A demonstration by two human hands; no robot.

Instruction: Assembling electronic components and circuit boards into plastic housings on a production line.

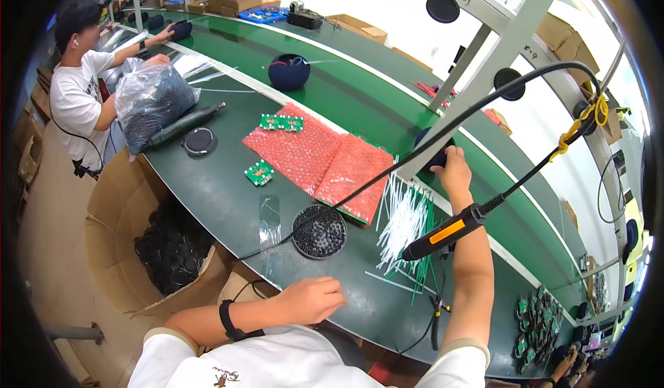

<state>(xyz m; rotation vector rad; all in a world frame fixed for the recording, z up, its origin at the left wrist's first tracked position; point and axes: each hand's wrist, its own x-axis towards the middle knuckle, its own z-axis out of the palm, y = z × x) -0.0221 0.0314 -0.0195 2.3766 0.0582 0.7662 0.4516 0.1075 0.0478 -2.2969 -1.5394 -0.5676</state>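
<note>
Reaching forward, my right hand has its fingers closed on a dark blue rounded housing on the green belt, partly hidden behind a metal post. My left hand rests near the table's front edge, its fingers curled together with nothing visible in them. Just beyond it stands a round dish of small black parts, likely screws. White and green cable ties lie below my right hand. A black electric screwdriver with an orange stripe hangs over my right forearm.
Red bubble wrap carries green circuit boards; another board lies beside it. Pliers sit at the front edge. A cardboard box of black parts stands left. A co-worker handles a dark blue piece there.
</note>
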